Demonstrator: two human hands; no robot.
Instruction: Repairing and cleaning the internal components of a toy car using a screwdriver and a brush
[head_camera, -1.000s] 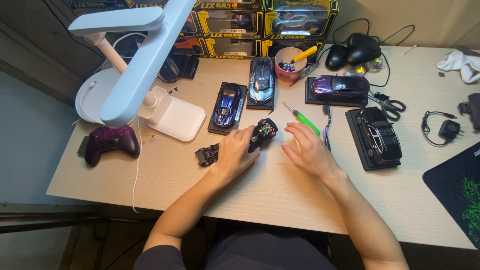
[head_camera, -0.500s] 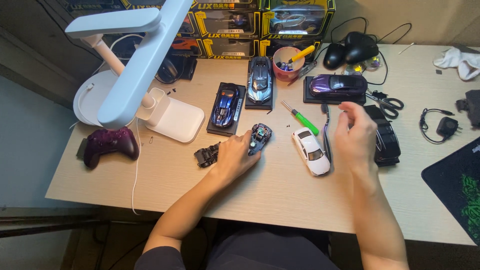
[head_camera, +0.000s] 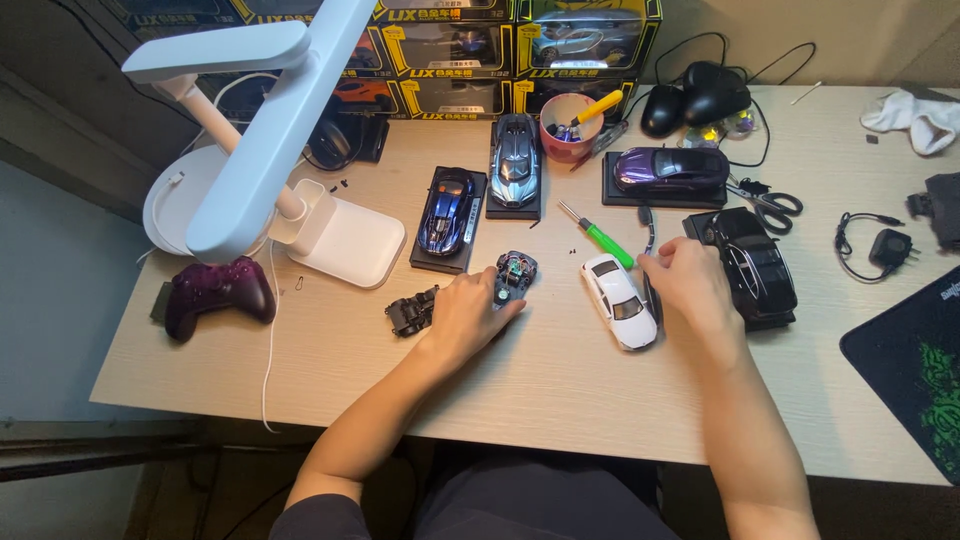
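pink cup (head_camera: 568, 130) holding yellow-handled tool (head_camera: 597, 107)

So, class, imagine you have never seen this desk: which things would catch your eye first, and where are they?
The big white desk lamp leans across the left of the wooden desk. Model cars crowd the middle: a white one lies loose beside the right hand, while blue, silver and purple ones sit on black bases behind it. The left hand holds a small dark car part.
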